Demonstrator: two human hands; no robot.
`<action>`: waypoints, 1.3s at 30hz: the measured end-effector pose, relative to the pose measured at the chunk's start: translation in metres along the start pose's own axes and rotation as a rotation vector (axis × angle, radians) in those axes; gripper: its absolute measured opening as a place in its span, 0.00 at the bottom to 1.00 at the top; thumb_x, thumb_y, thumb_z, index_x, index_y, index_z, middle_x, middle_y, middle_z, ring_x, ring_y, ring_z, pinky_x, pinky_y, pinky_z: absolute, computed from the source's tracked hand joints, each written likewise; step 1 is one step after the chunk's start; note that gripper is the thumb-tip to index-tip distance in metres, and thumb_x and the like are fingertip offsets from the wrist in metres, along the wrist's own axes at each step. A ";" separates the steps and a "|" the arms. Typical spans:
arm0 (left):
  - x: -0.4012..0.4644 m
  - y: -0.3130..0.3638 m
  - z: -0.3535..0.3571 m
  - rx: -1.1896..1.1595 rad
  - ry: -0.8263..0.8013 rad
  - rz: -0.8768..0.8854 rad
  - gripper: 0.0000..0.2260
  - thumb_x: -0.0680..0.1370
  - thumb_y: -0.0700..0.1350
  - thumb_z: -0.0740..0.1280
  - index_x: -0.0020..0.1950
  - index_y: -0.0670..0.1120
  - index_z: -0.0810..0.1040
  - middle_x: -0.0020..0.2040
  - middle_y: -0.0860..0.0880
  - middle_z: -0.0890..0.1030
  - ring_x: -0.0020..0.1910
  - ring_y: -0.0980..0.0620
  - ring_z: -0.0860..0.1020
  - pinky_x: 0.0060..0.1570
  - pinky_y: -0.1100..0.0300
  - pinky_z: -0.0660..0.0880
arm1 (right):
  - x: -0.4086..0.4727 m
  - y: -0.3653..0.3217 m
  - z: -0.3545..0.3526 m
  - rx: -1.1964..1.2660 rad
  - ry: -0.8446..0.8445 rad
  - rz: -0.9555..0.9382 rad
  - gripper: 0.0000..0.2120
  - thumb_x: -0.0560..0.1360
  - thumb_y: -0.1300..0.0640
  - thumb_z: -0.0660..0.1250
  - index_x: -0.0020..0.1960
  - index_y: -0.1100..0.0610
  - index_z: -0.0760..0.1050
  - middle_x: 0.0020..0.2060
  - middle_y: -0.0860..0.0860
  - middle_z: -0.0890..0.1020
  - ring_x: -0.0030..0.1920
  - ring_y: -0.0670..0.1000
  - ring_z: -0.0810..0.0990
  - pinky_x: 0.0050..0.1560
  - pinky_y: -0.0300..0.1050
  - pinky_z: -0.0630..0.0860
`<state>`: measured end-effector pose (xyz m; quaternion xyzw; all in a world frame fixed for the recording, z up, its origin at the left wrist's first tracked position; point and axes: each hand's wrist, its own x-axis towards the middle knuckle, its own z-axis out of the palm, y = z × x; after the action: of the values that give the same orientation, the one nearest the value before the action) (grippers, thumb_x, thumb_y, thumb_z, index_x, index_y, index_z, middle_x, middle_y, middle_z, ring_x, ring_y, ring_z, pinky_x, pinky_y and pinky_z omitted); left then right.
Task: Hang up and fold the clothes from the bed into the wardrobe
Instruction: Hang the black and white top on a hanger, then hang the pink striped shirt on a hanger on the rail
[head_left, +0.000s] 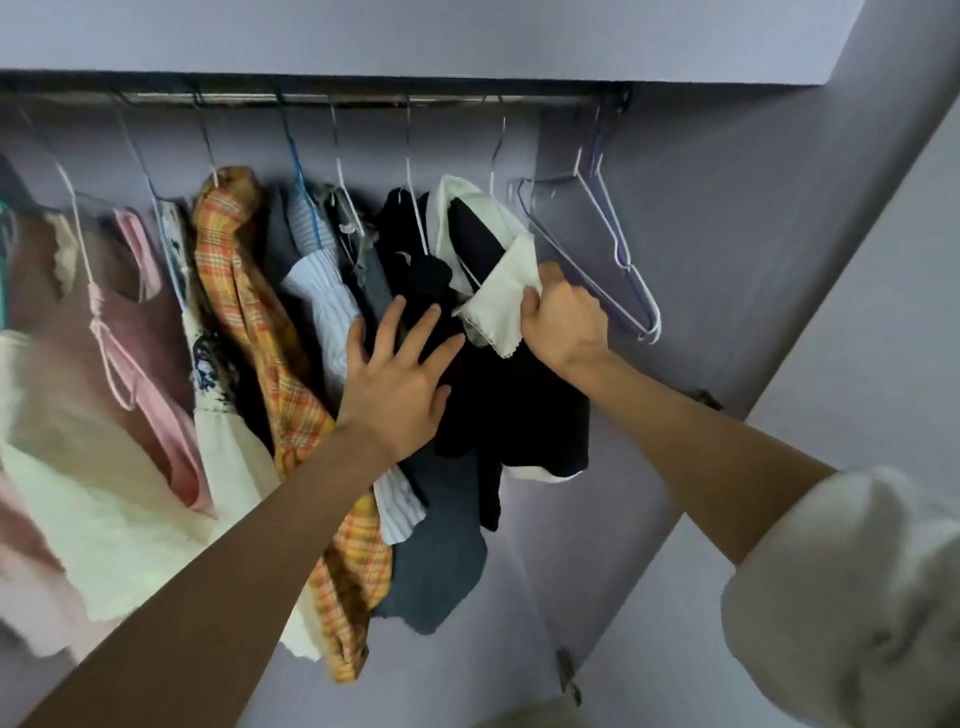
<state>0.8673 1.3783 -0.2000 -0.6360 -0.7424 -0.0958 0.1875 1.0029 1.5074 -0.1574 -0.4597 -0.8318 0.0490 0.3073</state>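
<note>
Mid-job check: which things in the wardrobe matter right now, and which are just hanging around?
In play: black garment with white collar, pinched by right hand; open left hand on its black cloth; metal wardrobe rail.

Bystanders: orange plaid shirt; pink strappy top; empty wire hangers.

A dull metal rail (337, 98) is being seen above thin, glossy coated wire hangers (613, 249). Soft matt cloth is being shown throughout: an orange checked weave (244, 291), a dark garment (509, 395) with a smooth white collar (493, 306). The walls (727, 234) are looking matt.
</note>
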 end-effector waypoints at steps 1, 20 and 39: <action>-0.001 0.001 0.000 0.004 0.008 -0.001 0.25 0.78 0.51 0.60 0.75 0.54 0.59 0.77 0.49 0.52 0.76 0.43 0.44 0.69 0.37 0.43 | 0.005 -0.003 0.004 0.006 0.015 -0.019 0.15 0.80 0.56 0.53 0.63 0.62 0.65 0.48 0.63 0.80 0.50 0.66 0.78 0.40 0.48 0.62; -0.060 0.028 -0.038 -0.195 0.043 -0.353 0.25 0.78 0.49 0.61 0.75 0.52 0.59 0.77 0.46 0.53 0.76 0.44 0.47 0.71 0.41 0.50 | -0.071 -0.025 0.007 0.272 0.118 -0.238 0.19 0.73 0.59 0.60 0.64 0.59 0.72 0.61 0.58 0.73 0.60 0.60 0.71 0.56 0.55 0.67; -0.671 0.183 -0.184 -0.035 0.228 -1.885 0.19 0.79 0.46 0.61 0.70 0.46 0.69 0.68 0.47 0.71 0.65 0.44 0.69 0.64 0.53 0.65 | -0.569 -0.244 -0.033 0.513 -1.226 -1.257 0.13 0.77 0.62 0.59 0.61 0.63 0.74 0.56 0.59 0.78 0.58 0.58 0.77 0.58 0.48 0.70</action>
<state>1.1561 0.7301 -0.3180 0.2356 -0.9257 -0.2805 0.0947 1.0633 0.9091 -0.3073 0.2665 -0.9101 0.2914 -0.1253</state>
